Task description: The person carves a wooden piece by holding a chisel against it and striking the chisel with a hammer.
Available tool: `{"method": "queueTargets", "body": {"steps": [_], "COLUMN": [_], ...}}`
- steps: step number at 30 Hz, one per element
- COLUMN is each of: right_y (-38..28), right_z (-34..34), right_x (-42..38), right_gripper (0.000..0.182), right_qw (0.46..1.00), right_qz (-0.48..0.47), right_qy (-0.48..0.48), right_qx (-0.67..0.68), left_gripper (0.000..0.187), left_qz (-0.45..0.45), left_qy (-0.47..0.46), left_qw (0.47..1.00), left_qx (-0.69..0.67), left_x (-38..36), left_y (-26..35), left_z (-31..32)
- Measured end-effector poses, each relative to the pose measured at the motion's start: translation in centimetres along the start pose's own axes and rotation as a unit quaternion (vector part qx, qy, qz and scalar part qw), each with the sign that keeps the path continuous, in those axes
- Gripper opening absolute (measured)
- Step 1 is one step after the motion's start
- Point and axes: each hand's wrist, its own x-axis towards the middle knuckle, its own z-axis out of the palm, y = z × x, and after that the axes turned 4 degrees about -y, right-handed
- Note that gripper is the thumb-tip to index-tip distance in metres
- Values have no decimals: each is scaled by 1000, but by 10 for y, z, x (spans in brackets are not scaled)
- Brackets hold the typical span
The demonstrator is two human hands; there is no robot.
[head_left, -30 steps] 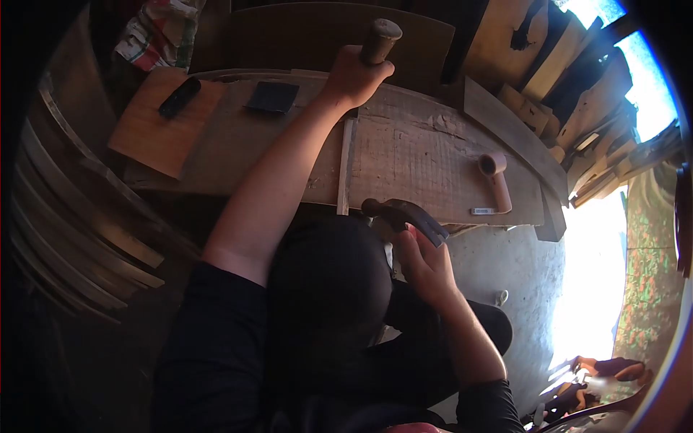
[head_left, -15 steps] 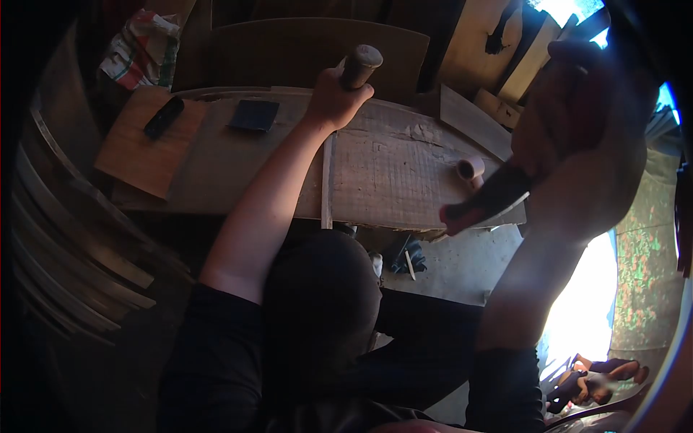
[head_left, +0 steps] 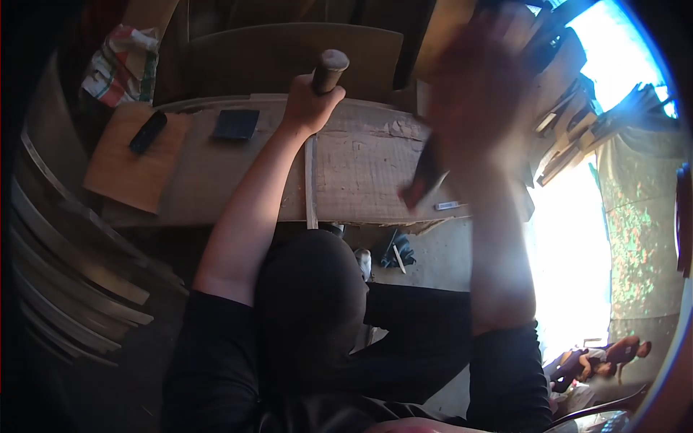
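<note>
My left hand (head_left: 307,112) is closed around a chisel (head_left: 330,72), held upright over the wooden workpiece (head_left: 368,173). The handle's pale, round butt faces up; my fist hides the blade end. A narrow wooden strip (head_left: 312,187) runs across the work just below that hand. Raised on the right, my right hand (head_left: 480,108) is smeared by motion but wrapped around a hammer (head_left: 427,173). Its dark handle with a red end points down and left, while the head is too blurred to make out.
A dark block (head_left: 148,132) rests on an orange-brown panel (head_left: 130,169), beside a dark blue square sheet (head_left: 236,124). Curved wooden strips (head_left: 86,289) are stacked at left. A small white labelled item (head_left: 447,206) sits at right. People (head_left: 599,361) are in the background.
My right hand has swung left with the hammer, closer to the chisel. My left hand keeps its hold on the chisel. The whole view has shifted slightly.
</note>
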Motion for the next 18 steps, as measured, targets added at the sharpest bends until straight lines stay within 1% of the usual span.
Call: {"method": "queueTargets", "body": {"steps": [1, 2, 3, 4, 6, 7, 8, 9, 10, 11, 12, 13, 14, 15, 17, 18], "right_y": [4, 6, 6, 6, 7, 15, 30, 44, 51, 45, 33, 26, 20, 15, 13, 16], "right_z": [23, 27, 26, 17, -8, -22, -37, -49, -54, -32, 8, 28, 20, 13, 7, 6], "right_x": [-2, 2, 6, 13, 21, 26, 34, 40, 41, 33, 18, 8, 3, -1, -9, -18], "right_gripper": [35, 35, 35, 35, 27, 27, 28, 31, 35, 35, 29, 26, 26, 35, 43, 47], "right_qw": [988, 968, 936, 941, 982, 981, 925, 813, 654, 654, 890, 975, 976, 970, 958, 950], "right_qz": [49, 109, 170, 170, 21, 28, 45, 63, 68, 66, 42, 15, 24, 35, 40, 107], "right_qy": [-144, -221, -291, -273, -173, -178, -203, -209, -194, -192, -225, -220, -214, -236, -272, -259], "right_qx": [-21, 39, 106, 107, 79, 79, 317, 539, 728, 729, 395, -4, -2, 43, 86, 141], "left_gripper": [25, 25, 24, 24, 25, 25, 25, 24, 23, 22, 22, 22, 22, 22, 19, 19], "left_qz": [5, 12, 22, 37, 42, 47, 34, 10, -4, -1, 0, 24, 47, 48, -37, -52], "left_qy": [4, 6, 22, 12, -9, -3, -9, -13, -14, -15, -17, -4, 1, -11, 14, 22], "left_qw": [1000, 1000, 999, 999, 998, 998, 999, 999, 999, 1000, 1000, 1000, 999, 999, 994, 993], "left_qx": [9, 18, 12, 16, 40, 37, 36, 34, 33, 25, 26, 21, 17, 19, -98, -99], "left_x": [1, 3, 3, 7, -3, -4, -3, 0, 3, 4, 3, 2, -1, 1, -4, -8], "left_y": [1, 2, -2, 1, -3, 2, 1, -4, -5, -7, -8, -9, -7, -6, -7, -10], "left_z": [-2, -1, 2, 3, 9, 10, 10, 6, 3, 3, 4, 5, 4, 2, -5, -7]}}
